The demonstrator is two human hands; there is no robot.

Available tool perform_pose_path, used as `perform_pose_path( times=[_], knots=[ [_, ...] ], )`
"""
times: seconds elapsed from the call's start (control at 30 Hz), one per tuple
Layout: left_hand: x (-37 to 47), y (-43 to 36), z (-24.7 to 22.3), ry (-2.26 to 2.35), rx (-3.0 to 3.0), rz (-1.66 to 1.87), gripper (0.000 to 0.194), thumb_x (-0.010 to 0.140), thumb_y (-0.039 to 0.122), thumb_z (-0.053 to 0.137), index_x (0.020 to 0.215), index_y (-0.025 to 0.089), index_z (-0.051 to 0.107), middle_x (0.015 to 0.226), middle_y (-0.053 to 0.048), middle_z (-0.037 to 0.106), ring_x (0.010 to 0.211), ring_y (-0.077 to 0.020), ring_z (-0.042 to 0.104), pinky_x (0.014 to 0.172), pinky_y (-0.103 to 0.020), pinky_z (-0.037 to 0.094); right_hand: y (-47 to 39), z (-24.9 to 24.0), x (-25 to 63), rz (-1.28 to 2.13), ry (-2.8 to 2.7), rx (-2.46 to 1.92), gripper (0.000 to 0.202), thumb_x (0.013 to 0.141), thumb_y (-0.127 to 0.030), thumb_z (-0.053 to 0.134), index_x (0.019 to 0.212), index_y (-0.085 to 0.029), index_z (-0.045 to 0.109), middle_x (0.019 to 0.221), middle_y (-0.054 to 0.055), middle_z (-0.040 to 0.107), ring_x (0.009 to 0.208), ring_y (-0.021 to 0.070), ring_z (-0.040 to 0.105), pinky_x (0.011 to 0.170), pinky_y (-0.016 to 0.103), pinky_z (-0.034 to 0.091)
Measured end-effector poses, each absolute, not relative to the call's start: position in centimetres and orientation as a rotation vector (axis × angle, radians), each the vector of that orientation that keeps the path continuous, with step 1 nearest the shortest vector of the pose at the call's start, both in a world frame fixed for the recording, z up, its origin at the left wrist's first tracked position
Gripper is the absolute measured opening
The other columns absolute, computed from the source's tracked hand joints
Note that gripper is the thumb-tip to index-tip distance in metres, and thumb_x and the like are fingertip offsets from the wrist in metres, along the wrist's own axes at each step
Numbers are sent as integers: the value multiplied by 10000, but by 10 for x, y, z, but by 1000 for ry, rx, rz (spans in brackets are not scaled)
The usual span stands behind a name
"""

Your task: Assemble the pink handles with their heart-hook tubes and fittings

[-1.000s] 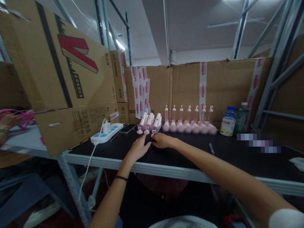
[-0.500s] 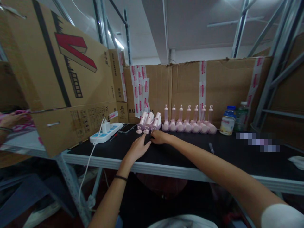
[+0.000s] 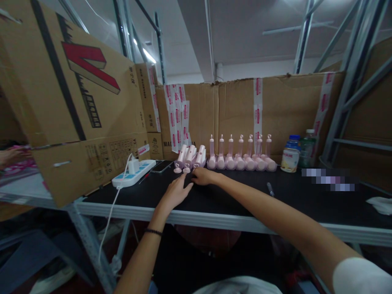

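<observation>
My left hand [image 3: 177, 191] lies low over the black table with its fingers stretched out. Its index fingertip reaches a small pink cap with a ring on top [image 3: 186, 168]. My right hand [image 3: 204, 177] is closed, fingers curled down beside another ringed cap [image 3: 196, 165]; what they grip, if anything, is hidden. A third pink ringed cap [image 3: 177, 168] stands to the left. Behind the caps, pale pink cylinders [image 3: 191, 154] lean back in a row. To their right, several pink pieces with upright clear tubes and ringed tips [image 3: 230, 157] stand in line.
A white power strip [image 3: 134, 173] with a plugged-in charger and a phone [image 3: 161, 165] lie on the left. On the right are a blue-capped bottle [image 3: 290, 155], a green bottle [image 3: 307, 149] and a small clear object [image 3: 270, 189]. Cardboard walls [image 3: 234, 110] enclose the back and left.
The view has shifted slightly, so everything sits a little further left. Both hands keep nearly the same place and pose by the caps.
</observation>
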State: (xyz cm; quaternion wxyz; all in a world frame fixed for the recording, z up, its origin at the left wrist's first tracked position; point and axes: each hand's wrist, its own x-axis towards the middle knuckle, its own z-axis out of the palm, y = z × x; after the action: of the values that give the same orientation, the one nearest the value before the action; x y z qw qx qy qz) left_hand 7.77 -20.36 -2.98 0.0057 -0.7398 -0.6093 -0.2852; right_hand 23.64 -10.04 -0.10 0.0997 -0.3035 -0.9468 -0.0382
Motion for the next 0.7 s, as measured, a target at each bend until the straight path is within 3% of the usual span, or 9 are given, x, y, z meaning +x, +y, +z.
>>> perform_pose_path(
  times=[0.13,0.23,0.43,0.7],
  knots=[
    [79,-204,-30,-1912,-2312,-888,620,975,401,527,1528,139,426,1443,-201,607,1331,-322,593,1105,-417,448,-104,12,261,-185,-2634,-1074,325,1013,-269,459,1098,-123,737,1130,160,755,1046,238,708,881,277,500],
    [81,-205,-29,-1912,-2308,-880,628,972,393,535,1538,149,416,1443,-196,609,1341,-330,584,1115,-428,438,-97,26,282,-258,-2473,-1258,355,1014,-211,405,1179,-116,705,1232,201,710,1141,277,677,914,321,488],
    [82,-207,-26,-1931,-2295,-850,628,973,397,531,1534,137,421,1426,-206,620,1325,-346,596,1099,-438,453,-77,31,298,-269,-2383,-1464,364,954,-196,499,1259,-185,697,1280,180,699,1184,311,668,948,383,503],
    [83,-206,-24,-1954,-2298,-835,629,976,410,522,1534,138,420,1454,-197,601,1323,-325,601,1094,-410,457,-84,14,286,-275,-2390,-1528,351,955,-206,515,1245,-126,694,1273,216,689,1179,325,674,953,392,527]
  ],
)
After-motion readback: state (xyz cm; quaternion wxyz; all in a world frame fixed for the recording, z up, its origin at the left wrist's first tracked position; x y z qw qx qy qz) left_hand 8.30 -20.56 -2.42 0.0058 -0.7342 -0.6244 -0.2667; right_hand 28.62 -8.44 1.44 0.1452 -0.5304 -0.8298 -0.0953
